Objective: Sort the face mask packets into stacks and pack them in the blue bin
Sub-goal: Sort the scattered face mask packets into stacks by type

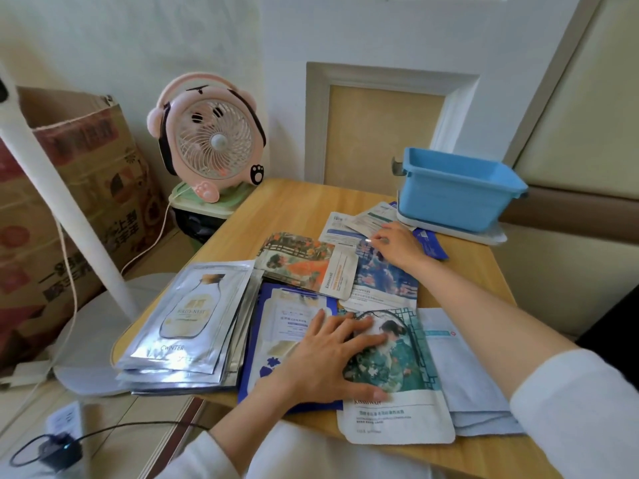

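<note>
right hand (394,245), upper right of centre, pinches a pale packet (370,219) just beside the blue bin (456,188); left hand (325,357) spread flat on lower-centre packets (390,357); better to lift one packet clear while pinning the rest.

Pink desk fan (211,140) beside cardboard box (83,188), white lamp pole (69,216) between.

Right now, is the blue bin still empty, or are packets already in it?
Cannot tell fully: the blue bin stands upright, and only bare inner walls show above its rim; its floor is hidden. No packets stick out.
</note>
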Available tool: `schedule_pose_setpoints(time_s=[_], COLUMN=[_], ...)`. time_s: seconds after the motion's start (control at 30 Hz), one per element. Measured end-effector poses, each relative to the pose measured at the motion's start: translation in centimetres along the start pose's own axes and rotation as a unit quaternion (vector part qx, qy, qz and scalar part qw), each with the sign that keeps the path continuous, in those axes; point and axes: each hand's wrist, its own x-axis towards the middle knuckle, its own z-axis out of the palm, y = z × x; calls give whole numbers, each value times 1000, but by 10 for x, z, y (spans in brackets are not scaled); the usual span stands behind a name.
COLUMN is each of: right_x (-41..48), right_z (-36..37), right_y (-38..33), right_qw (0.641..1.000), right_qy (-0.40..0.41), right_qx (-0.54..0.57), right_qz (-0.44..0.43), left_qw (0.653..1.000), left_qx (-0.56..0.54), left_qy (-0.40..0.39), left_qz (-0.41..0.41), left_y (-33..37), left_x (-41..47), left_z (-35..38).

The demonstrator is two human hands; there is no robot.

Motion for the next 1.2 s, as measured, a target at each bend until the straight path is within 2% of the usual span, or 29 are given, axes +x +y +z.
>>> schedule_pose_setpoints(time_s=[0.07, 0.17, 0.37, 0.53, 0.63, 0.73, 0.77, 0.83, 0.87, 0.9, 0.93, 0.97, 1.0, 1.07, 1.13, 1.17, 1.2], right_x=[5, 5, 1, 7, 10, 6, 2, -7, -13, -18, -25, -31, -38, -50, -59, -61, -62], right_z=[6, 15, 10, 22, 8, -35, -50, -77, -88, -96, -102, -106, -107, -106, -104, -103, -101], right_y=[-7, -16, -22, -39, -44, -53, -57, -65, -67, -69, -70, -70, -69, -65, -58, -53, -48], right_qw=[999, 995, 986, 976, 987, 997, 991, 962, 947, 931, 912, 887, 858, 805, 785, 785, 790], right_qy=[-52, -96, -94, -131, -93, 11, 58, 155, 171, 154, 112, 60, 10, -75, -127, -142, -152], right_qx=[17, -26, -134, -171, -125, 1, 70, 199, 259, 324, 393, 457, 512, 588, 606, 603, 594], right_qz=[3, 19, 2, 42, 34, -71, -99, -104, -86, -66, -50, -41, -37, -25, -13, -7, -3], left_qw=[1000, 1000, 1000, 1000, 1000, 1000, 1000, 999, 998, 990, 972, 933, 881, 763, 635, 590, 571], left_qx=[-3, -3, -3, -4, -7, -13, -12, -28, -67, -138, -231, -348, -454, -597, -699, -734, -750], left_qy=[5, 9, 7, 12, 21, 26, 27, 17, 13, 5, 3, 14, 46, 177, 276, 294, 297], left_qz=[-2, -5, 1, 2, 7, 5, 5, 10, 2, -20, -54, -93, -127, -173, -178, -164, -152], left_y=[0, 1, 0, 0, 0, -2, -2, -4, -3, -8, -8, -6, -6, -6, -5, -5, -3], left_x=[0, 0, -1, -1, -1, 1, -1, -4, -1, 5, 8, 9, 7, 7, 5, -1, -3], left_z=[0, 1, 2, 2, 3, 3, 4, 1, -4, -4, -10, -15, -19, -26, -34, -36, -40])
